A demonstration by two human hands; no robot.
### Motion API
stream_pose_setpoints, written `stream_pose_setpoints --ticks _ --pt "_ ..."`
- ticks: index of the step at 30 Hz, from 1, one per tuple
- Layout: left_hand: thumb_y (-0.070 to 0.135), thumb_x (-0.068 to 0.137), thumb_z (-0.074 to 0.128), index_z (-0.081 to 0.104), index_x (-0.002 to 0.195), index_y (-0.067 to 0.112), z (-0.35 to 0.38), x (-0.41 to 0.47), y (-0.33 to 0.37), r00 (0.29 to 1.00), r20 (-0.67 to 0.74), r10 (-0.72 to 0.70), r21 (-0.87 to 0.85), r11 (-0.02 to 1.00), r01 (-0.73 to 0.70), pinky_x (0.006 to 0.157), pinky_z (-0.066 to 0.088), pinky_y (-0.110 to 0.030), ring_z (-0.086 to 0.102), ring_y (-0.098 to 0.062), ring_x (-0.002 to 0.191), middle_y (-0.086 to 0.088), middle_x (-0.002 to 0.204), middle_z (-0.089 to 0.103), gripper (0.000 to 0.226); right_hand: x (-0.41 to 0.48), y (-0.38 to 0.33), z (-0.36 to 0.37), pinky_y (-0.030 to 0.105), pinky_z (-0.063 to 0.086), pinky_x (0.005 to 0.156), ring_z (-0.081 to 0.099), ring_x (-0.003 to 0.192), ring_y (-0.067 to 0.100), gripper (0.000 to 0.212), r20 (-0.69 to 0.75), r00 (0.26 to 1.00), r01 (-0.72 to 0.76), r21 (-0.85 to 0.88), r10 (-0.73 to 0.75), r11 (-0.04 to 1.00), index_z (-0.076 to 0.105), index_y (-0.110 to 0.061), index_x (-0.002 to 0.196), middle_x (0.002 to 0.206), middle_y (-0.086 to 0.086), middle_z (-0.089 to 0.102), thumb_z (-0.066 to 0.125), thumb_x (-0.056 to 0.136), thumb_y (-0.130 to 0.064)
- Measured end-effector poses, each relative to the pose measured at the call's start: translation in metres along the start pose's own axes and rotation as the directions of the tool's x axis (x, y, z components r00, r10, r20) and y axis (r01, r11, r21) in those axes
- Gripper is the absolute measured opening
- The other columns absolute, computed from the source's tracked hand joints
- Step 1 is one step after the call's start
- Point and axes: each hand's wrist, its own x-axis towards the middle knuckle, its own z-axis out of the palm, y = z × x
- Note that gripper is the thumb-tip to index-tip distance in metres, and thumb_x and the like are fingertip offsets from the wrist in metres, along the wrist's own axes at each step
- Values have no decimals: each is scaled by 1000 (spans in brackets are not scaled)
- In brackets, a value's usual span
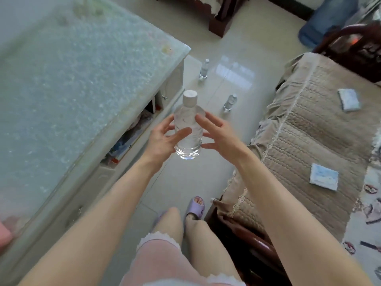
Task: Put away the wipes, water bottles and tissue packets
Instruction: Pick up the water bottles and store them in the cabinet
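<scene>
A pale glass-topped table (82, 83) fills the left, and a beige quilted cover (305, 141) drapes the seat on the right. Between them, above the glossy tiled floor (233, 48), the left hand (162, 138) grips a clear plastic water bottle with a white cap (188, 124), thumb across its front. The right hand (219, 137) is spread, its fingertips touching the bottle's side. A pale blue tissue packet (324, 179) and a second packet (349, 100) lie on the cover. A near floor bottle (230, 102) and a far floor bottle (204, 69) stand upright on the tiles.

blurred, unreadable print on nearer tissue packet (324, 179)
</scene>
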Motion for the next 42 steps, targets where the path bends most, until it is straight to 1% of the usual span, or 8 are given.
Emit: stream_pose_setpoints --ticks 7,12,18,21,27,31,34,42 --pt "14 85 70 58 128 25 -6 51 -3 985 -160 -64 -99 994 49 87 55 -47 68 -7 85 -9 116 66 45 75 -16 -10 57 44 103 63 114 13 44 151 987 -50 -82 62 995 59 -42 124 119 -13 69 64 82 -52" --pt "14 85 70 57 132 22 -27 100 -24 963 -247 -109 -134 988 78 93 51 -54 65 -26 106 -13 118 64 49 140 -15 -4 54 47 100 65 110 10 39 230 970 -48 -145 81 988 61 -44 122 114 -14 70 63 84 -50" --pt "14 84 71 60 127 24 -43 174 -80 942 -318 -105 -165 985 54 87 54 -56 68 -18 95 -8 112 66 45 230 20 -7 50 47 100 66 108 7 40 281 951 -81 -191 133 978 61 -46 120 113 -17 70 64 81 -53" --pt "23 79 73 62 116 38 -45 203 -111 945 -313 -93 -184 982 36 84 57 -52 71 -9 88 -3 109 67 42 268 42 -12 55 44 103 64 111 9 42 295 942 -94 -215 157 972 61 -44 121 114 -16 70 64 81 -55" --pt "37 70 75 63 109 52 -43 289 -194 923 -375 -92 -218 976 8 80 57 -37 69 -9 97 14 105 71 44 375 108 -34 53 44 103 65 109 5 28 355 914 -120 -228 197 966 66 -51 107 114 -17 70 67 79 -51" --pt "40 70 73 61 109 51 -46 341 -243 905 -422 -52 -204 978 -39 90 55 -45 64 -13 110 21 108 70 42 439 149 -42 56 43 104 62 117 14 53 376 908 -87 -256 182 963 60 -36 126 123 -11 68 69 77 -52" --pt "41 69 72 60 110 48 -50 372 -278 890 -456 -23 -195 978 -75 92 54 -45 65 -14 109 23 108 69 43 478 176 -44 56 43 104 59 121 18 74 371 913 -77 -258 172 963 50 -27 139 131 -5 63 71 73 -53" --pt "39 73 72 58 121 39 -64 421 -352 867 -494 67 -158 974 -165 76 58 -25 69 -5 99 22 107 70 50 540 233 -41 51 47 100 65 112 13 45 415 906 32 -253 78 967 62 -36 124 118 -9 70 69 81 -49"
